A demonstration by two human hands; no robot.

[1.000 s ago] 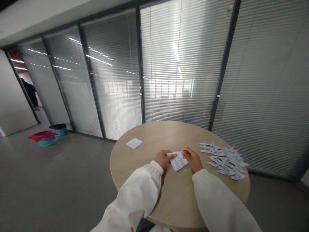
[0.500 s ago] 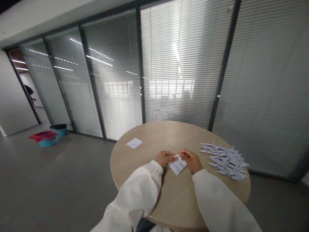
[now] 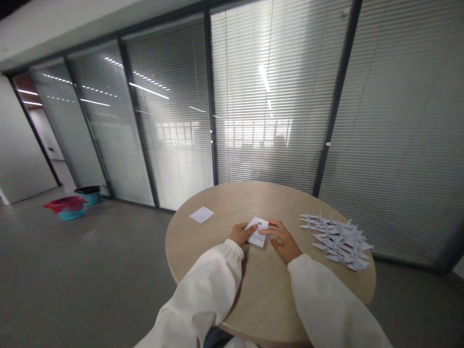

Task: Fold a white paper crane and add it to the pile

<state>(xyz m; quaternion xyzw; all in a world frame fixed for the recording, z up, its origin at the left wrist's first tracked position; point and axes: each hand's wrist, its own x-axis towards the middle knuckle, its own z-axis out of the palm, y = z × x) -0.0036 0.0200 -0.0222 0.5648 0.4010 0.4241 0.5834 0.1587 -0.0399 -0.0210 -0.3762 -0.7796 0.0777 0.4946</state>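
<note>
**Two hands on one small printed sheet, now farther up the table**

Both hands meet over the printed sheet, which lies on the round wooden table, near its middle and just ahead of the person's white sleeves. A moment ago the sheet lay lower and more to the right, with its long side slanting between the hands. Now it sits farther from the person and looks shorter and more compact. I judge it has been turned or folded over once more, so the folding seems to be moving along.

The left hand is closed on the sheet's left edge, pinching it between thumb and fingers. The right hand is not gripping: its fingers are stretched out, with the tips resting on the right edge as if to press it flat.

To the right, well apart from the hands, a cluster of paper cranes lies spread on the tabletop. A blank white square lies alone towards the table's far left.

On the floor by the glass partition stand two bins. The teal basket has a red liner and the one behind it a black liner. From here I cannot see what either holds. The figure who stood in the doorway at the far left is gone.
</note>
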